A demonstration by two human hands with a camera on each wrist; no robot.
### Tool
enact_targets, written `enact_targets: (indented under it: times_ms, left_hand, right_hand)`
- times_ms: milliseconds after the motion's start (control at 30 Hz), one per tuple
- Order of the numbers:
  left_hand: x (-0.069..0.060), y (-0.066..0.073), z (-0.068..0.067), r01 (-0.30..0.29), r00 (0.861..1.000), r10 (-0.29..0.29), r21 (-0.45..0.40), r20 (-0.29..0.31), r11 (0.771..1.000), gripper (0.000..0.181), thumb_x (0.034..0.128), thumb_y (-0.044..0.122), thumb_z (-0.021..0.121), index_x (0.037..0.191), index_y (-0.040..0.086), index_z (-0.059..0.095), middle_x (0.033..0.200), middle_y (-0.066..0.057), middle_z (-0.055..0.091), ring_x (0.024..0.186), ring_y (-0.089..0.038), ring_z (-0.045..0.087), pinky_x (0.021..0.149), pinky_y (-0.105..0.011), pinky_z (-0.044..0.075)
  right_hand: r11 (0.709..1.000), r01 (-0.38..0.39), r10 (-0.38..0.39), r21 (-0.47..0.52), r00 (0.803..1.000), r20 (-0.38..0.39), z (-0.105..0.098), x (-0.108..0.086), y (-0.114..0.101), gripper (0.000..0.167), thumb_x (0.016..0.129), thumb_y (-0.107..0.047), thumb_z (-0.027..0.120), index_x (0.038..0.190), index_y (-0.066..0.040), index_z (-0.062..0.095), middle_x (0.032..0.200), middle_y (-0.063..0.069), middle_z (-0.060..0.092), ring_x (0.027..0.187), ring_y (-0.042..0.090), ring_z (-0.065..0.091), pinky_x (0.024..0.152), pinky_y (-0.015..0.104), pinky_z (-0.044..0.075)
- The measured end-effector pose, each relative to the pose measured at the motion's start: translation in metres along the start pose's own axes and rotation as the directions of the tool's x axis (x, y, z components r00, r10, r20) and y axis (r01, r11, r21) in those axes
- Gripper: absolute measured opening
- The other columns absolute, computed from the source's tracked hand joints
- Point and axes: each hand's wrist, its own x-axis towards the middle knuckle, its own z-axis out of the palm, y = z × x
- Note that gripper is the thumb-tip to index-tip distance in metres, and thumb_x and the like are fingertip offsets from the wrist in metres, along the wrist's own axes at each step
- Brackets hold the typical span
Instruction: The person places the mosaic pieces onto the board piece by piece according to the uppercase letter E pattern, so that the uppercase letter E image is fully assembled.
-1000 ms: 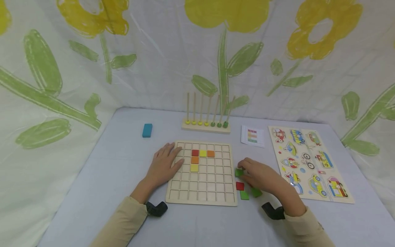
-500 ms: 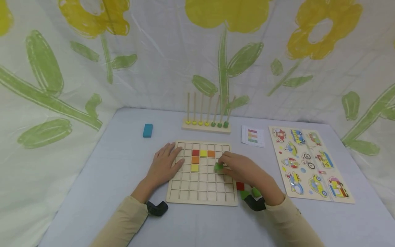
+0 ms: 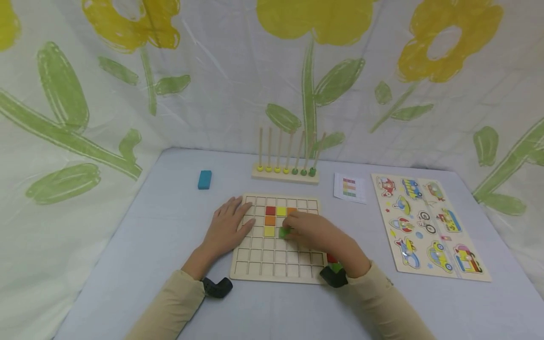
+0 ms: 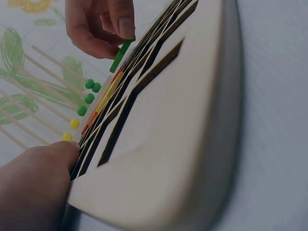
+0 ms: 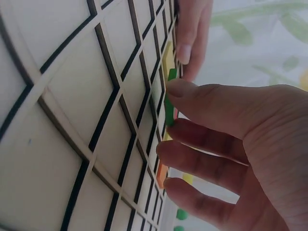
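My right hand (image 3: 318, 232) pinches a green square tile (image 3: 283, 233) between thumb and fingers, over the wooden grid board (image 3: 276, 279). The right wrist view shows the green tile (image 5: 169, 108) edge-on, held under the thumb. On the board lie a red tile (image 3: 270, 210), an orange tile (image 3: 269, 220) and a yellow tile (image 3: 269, 232) in one column. Beside the red one sit another yellow tile (image 3: 281, 211) and a partly covered orange tile (image 3: 291, 210). My left hand (image 3: 227, 229) rests on the board's left edge, fingers extended.
Right of the board, a red tile (image 3: 331, 258) and a green tile (image 3: 335, 267) are partly hidden by my right arm. Behind stand a peg rack (image 3: 284, 176), a pattern card (image 3: 350, 188) and a blue block (image 3: 204, 180). A picture puzzle (image 3: 429, 226) lies at right.
My right hand has picked up the green tile from the table right of the board and carried it left over the grid, near the yellow tile. The left hand stays put.
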Motion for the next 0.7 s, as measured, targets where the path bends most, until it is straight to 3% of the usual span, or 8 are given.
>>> enact_targets:
  times_ms: [700]
  left_hand:
    - [0.0003, -0.0003, 0.0001, 0.006, 1.0, -0.006, -0.004, 0.005, 1.0, 0.055, 0.0977, 0.05, 0.043, 0.144, 0.019, 0.043, 0.155, -0.01, 0.031, 0.145, -0.031, 0.02, 0.114, -0.053, 0.02]
  right_hand:
    - [1.0, 0.015, -0.015, -0.022, 1.0, 0.023, 0.0006, 0.0104, -0.007, 0.01, 0.089, -0.02, 0.068, 0.099, -0.018, 0.066, 0.097, -0.007, 0.059, 0.081, 0.007, 0.054, 0.074, 0.025, 0.05]
